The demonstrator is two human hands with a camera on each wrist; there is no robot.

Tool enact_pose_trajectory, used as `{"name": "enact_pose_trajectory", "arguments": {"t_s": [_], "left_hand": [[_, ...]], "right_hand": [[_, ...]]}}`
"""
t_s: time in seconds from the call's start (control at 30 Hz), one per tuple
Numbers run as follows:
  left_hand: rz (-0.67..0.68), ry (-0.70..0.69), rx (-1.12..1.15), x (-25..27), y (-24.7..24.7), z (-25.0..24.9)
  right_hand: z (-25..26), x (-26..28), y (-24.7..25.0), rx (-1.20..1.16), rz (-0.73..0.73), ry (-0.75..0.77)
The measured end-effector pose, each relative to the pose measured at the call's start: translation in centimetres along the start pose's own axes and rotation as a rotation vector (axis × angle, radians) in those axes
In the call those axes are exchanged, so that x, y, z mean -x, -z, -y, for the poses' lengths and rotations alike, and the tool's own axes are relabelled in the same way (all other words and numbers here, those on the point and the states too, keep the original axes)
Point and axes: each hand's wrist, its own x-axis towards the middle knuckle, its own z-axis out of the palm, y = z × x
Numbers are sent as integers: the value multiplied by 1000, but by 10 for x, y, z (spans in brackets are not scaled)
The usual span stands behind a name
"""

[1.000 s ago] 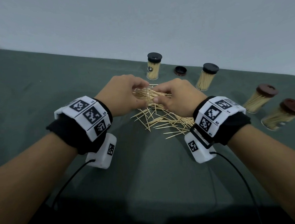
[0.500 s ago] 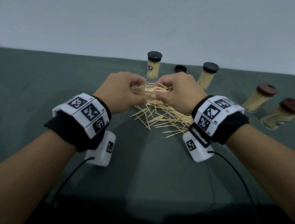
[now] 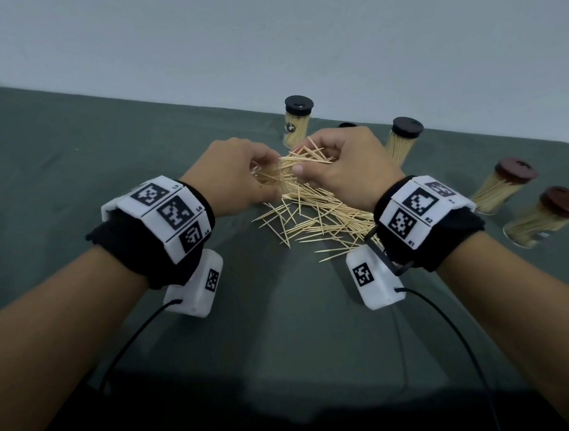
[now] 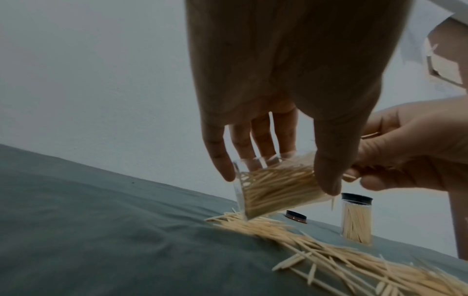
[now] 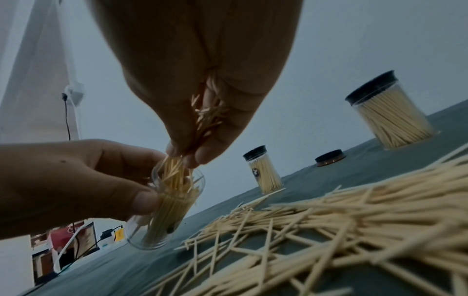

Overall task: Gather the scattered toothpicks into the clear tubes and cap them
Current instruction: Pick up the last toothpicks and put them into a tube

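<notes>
Left hand (image 3: 235, 178): grips the tilted clear tube (image 5: 167, 208) — half-filled.
Right hand (image 3: 344, 168): pinches a toothpick bundle (image 5: 177, 166) at its mouth.

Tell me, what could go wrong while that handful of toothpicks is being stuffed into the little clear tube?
1. The right hand pinches a splayed bunch of toothpicks at the mouth of the clear tube; some may miss and fall.
2. The left hand holds the uncapped tube tilted, so its contents might slide out.
3. Many toothpicks still lie in the pile, perhaps more than this tube takes.
</notes>
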Motion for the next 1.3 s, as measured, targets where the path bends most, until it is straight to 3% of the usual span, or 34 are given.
{"name": "enact_pose_trajectory", "arguments": {"t_s": [0.3,0.47,0.73,0.93,1.07,1.3], "left_hand": [[-7,30,180,1,1,-1],[-5,30,180,-1,1,1],[-20,54,188,-1,2,3],[-33,67,205,-1,4,5],[6,43,187,-1,3,3],[-7,60,186,-2,3,6]], "right_hand": [[-5,1,-7,152,-28,16],[-4,1,-5,176,-8,-11],[-3,2,0,149,-95,53],[-1,4,-2,346,-30,167],[3,2,-2,422,6,138],[0,1,1,158,-65,44]]}}
